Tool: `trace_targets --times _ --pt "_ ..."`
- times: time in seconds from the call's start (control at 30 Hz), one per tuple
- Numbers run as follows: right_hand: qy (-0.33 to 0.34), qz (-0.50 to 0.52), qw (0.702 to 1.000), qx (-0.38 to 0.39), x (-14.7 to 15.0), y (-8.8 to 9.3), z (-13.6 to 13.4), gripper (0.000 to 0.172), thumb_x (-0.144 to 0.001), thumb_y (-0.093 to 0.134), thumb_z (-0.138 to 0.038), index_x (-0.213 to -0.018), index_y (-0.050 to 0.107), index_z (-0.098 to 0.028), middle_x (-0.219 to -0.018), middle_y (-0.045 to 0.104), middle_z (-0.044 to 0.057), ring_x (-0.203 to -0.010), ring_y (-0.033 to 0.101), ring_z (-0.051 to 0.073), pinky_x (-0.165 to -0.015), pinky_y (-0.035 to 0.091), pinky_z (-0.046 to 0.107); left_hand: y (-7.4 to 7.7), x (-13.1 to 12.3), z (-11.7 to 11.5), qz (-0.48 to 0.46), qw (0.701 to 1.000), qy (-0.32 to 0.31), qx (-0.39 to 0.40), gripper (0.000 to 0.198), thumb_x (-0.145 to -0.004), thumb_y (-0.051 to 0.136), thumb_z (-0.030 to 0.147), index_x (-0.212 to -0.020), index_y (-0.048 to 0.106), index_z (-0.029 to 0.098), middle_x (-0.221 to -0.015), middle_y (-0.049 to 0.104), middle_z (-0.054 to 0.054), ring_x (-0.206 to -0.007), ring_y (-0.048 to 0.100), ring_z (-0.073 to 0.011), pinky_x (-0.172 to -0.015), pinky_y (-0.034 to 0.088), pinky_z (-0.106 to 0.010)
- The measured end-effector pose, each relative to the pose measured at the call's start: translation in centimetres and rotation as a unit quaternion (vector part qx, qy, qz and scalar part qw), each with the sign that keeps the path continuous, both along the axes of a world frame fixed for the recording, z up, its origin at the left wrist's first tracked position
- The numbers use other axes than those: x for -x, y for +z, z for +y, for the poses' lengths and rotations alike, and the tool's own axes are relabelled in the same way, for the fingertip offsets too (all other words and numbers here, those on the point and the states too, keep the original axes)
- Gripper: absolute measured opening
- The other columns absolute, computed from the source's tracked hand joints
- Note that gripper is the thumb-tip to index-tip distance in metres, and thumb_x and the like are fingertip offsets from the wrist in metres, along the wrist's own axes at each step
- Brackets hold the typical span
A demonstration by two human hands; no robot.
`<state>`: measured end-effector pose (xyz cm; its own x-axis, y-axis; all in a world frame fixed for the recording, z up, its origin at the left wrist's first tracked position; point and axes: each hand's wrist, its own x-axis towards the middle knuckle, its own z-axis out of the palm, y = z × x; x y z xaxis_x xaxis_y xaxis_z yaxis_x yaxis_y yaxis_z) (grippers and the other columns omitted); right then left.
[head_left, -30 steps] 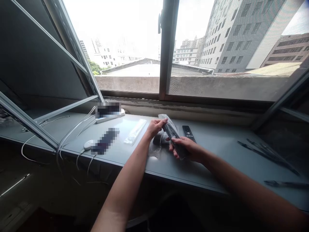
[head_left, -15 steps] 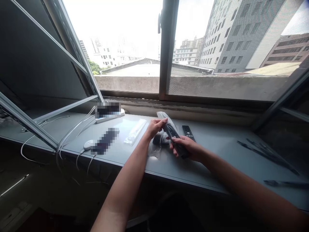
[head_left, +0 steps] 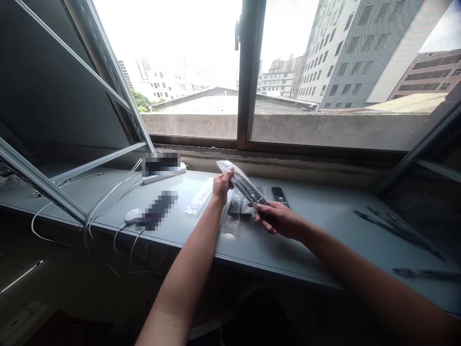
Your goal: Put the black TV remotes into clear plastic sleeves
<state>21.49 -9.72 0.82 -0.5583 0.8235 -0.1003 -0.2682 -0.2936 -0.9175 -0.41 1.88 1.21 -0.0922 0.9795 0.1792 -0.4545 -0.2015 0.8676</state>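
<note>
A black remote control [head_left: 254,194] sits slantwise in a clear plastic bag [head_left: 224,165], lifted over the desk. My left hand [head_left: 222,185] pinches the bag near its far upper end. Wrapped round the remote's lower end is my right hand [head_left: 280,217], palm hiding that part. Beneath them lie dark bagged items [head_left: 235,207] whose kind I cannot make out. A second black remote [head_left: 279,196] rests on the desk just beyond my right hand. Left of my left hand is a clear plastic packet [head_left: 199,199] lying flat.
White cables [head_left: 104,202] and a round white charger [head_left: 132,216] lie left on the grey desk [head_left: 324,216], beside a blurred-out device [head_left: 157,211]. A white power strip [head_left: 163,177] stands behind. Black cables [head_left: 399,228] lie at right. Metal frames [head_left: 118,91] flank the window.
My left hand has moved left and slightly up, drawing the bag's upper end with it. The bagged remote has tilted flatter, its buttons now showing. My right hand has stayed near its place.
</note>
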Motion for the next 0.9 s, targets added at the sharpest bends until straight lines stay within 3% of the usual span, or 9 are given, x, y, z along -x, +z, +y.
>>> trace_targets --times 0.17,0.27,0.43,0.6,0.73,0.83,0.9 --pt "0.006 0.005 1.000 0.007 -0.3 -0.3 0.2 0.031 -0.098 0.085 -0.041 -0.111 0.074 -0.014 -0.089 0.079 0.007 -0.053 0.065 0.011 -0.042 0.051 0.020 0.2 0.3 0.3 -0.054 0.998 0.029 0.027 0.044 -0.079 0.094 0.049 -0.072 0.066 0.016 -0.061 0.054 0.003 -0.050 0.044 -0.0067 -0.047 0.031 -0.023" --pt "0.012 -0.001 1.000 0.013 -0.4 -0.4 0.3 0.032 -0.098 0.085 -0.043 -0.108 0.075 -0.014 -0.092 0.080 0.009 -0.057 0.068 0.013 -0.046 0.055 0.022 0.1 0.4 0.7 -0.098 0.990 0.091 0.049 0.041 -0.082 0.093 0.047 -0.076 0.066 0.016 -0.064 0.055 0.004 -0.050 0.046 -0.0066 -0.047 0.034 -0.022" --pt "0.011 0.008 1.000 0.008 -0.3 -0.1 0.1 0.033 -0.099 0.084 -0.041 -0.117 0.074 -0.015 -0.099 0.080 0.010 -0.066 0.071 0.015 -0.053 0.058 0.025 -0.1 1.7 1.4 -0.179 0.948 0.227 0.134 0.033 -0.099 0.077 0.041 -0.081 0.062 0.018 -0.064 0.051 0.006 -0.049 0.046 -0.0062 -0.048 0.040 -0.019" --pt "-0.020 0.044 0.999 -0.017 -0.1 1.1 -0.6 0.037 -0.099 0.083 -0.037 -0.129 0.072 -0.018 -0.107 0.078 0.009 -0.069 0.069 0.016 -0.060 0.059 0.029 0.1 3.1 1.2 -0.251 0.907 0.284 0.185 0.022 -0.104 0.068 0.040 -0.096 0.067 0.019 -0.078 0.065 0.001 -0.058 0.060 -0.0081 -0.055 0.050 -0.018" --pt "-0.077 0.085 0.993 -0.029 -0.2 1.9 -0.7 0.026 -0.089 0.090 -0.024 -0.109 0.074 -0.018 -0.104 0.074 0.006 -0.077 0.066 0.016 -0.072 0.061 0.032 0.4 3.4 0.9 -0.273 0.922 0.242 0.128 0.024 -0.107 0.060 0.038 -0.109 0.073 0.019 -0.093 0.076 -0.004 -0.076 0.074 -0.0111 -0.063 0.054 -0.018" --pt "-0.102 0.100 0.990 -0.011 -0.5 2.2 -0.5 0.023 -0.089 0.090 -0.028 -0.094 0.069 -0.020 -0.089 0.067 0.001 -0.063 0.054 0.012 -0.055 0.052 0.026 0.8 2.9 0.7 -0.282 0.943 0.158 0.083 0.024 -0.106 0.056 0.031 -0.108 0.075 0.017 -0.097 0.080 -0.006 -0.082 0.076 -0.0125 -0.072 0.058 -0.020" --pt "-0.126 0.090 0.988 -0.004 -0.8 2.3 -0.3 0.025 -0.090 0.090 -0.032 -0.089 0.068 -0.021 -0.090 0.067 0.002 -0.062 0.053 0.012 -0.048 0.047 0.023 1.1 2.3 0.4 -0.259 0.961 0.071 0.068 0.025 -0.105 0.056 0.029 -0.108 0.077 0.016 -0.097 0.081 -0.007 -0.080 0.075 -0.0138 -0.077 0.059 -0.023"
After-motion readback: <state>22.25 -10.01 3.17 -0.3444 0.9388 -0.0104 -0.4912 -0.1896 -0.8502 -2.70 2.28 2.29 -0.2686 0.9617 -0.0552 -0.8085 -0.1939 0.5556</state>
